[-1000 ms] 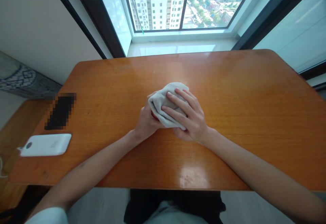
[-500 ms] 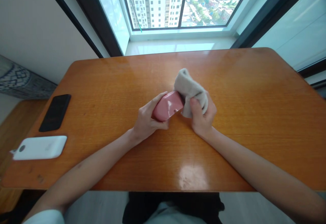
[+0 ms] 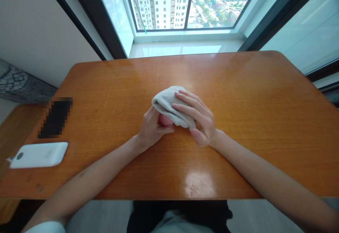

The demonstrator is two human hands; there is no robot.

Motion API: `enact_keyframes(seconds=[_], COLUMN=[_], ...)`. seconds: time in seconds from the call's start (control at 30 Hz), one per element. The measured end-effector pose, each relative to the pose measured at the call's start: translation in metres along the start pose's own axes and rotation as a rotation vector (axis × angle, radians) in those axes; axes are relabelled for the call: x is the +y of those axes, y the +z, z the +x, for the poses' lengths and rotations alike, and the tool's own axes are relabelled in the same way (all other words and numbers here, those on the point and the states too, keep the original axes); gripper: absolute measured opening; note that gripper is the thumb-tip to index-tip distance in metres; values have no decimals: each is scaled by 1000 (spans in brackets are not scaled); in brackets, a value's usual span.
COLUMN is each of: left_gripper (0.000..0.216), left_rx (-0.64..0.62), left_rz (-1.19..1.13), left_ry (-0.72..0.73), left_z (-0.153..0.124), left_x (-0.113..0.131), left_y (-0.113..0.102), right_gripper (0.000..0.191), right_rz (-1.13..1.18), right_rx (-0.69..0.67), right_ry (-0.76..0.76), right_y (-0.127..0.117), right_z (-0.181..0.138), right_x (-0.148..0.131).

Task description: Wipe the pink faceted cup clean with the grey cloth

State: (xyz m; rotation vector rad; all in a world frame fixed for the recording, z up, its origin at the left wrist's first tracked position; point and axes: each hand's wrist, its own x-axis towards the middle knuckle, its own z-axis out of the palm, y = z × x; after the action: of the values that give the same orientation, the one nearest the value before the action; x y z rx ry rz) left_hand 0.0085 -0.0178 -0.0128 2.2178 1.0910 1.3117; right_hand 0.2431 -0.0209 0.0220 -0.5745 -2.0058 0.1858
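Note:
My left hand (image 3: 150, 128) is closed around a small glossy pink object (image 3: 165, 120), held above the wooden table. Most of it is hidden under a light grey cloth (image 3: 168, 98), so its kind cannot be made out. The cloth is draped over its top and right side. My right hand (image 3: 202, 118) lies on the cloth from the right, its fingers stretched out and slightly apart. Its thumb is lower, near the cloth's bottom corner.
A dark phone-shaped thing (image 3: 55, 118), blurred into blocks, lies at the left of the wooden table (image 3: 254, 120). In front of it is a white, rounded, flat device (image 3: 39, 154). Beyond the far edge is a window (image 3: 185, 6) with a sill.
My right hand has moved left and laid the cloth over the pink object, which was mostly uncovered before. Its fingers have gone from gripping the cloth to lying stretched out on it.

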Motion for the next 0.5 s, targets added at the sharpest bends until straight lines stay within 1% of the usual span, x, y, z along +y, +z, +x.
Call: enact_keyframes(seconds=[0.1, 0.2, 0.27, 0.3, 0.37, 0.4, 0.5], left_gripper=[46, 42, 45, 47, 46, 43, 32], left_rx=[11, 12, 5, 3, 6, 9, -8], left_rz=[126, 299, 416, 470, 552, 579, 636], left_ry=[61, 128, 183, 215, 267, 277, 263], left_z=[0, 0, 0, 1, 4, 7, 15], left_x=[1, 4, 6, 7, 10, 11, 18], left_y=[2, 2, 0, -1, -4, -6, -8], right_gripper=[55, 38, 32, 34, 46, 54, 84], right_rz=[25, -45, -88, -91, -58, -28, 34], right_rx=[57, 120, 113, 87, 20, 3, 29], right_ry=[39, 11, -17, -18, 13, 34, 117], right_y=[-2, 0, 3, 5, 10, 12, 18], right_z=[-1, -2, -2, -2, -2, -2, -3], right_x=[-2, -4, -5, -4, -1, 1, 6])
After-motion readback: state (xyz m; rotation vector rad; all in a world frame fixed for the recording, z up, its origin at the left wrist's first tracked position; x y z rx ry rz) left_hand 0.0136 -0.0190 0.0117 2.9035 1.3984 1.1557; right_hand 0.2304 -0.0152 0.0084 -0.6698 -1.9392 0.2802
